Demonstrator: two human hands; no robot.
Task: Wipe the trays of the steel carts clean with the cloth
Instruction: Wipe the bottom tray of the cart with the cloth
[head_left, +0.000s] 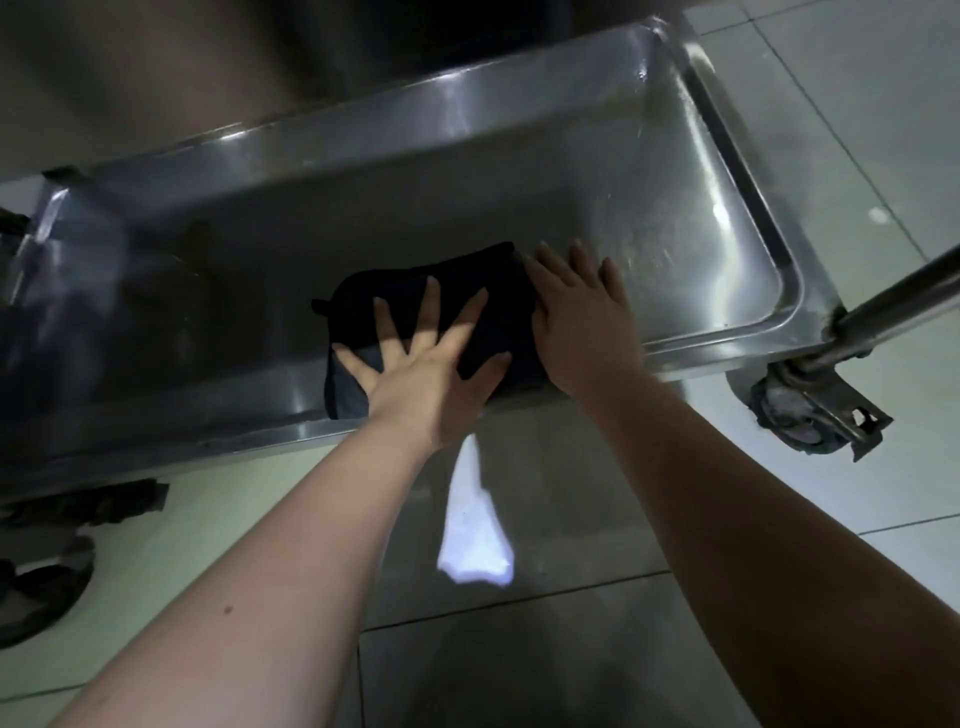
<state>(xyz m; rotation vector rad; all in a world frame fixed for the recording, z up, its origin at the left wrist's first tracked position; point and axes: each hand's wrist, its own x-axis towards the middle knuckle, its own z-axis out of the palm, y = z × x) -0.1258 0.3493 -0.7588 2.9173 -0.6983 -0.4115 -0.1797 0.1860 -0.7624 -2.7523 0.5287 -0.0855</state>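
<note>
Pale glossy tiled floor (571, 649) with dark grout lines, one bright patch of light (475, 551), dim surroundings.

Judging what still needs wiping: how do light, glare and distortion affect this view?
Head view: dim overall; the left half of the tray sits in deep shadow, its right half shows streaky glare; the dark cloth under the left hand shows almost no texture; a bright light patch hits the floor; the wide lens bows the tray rim.
</note>
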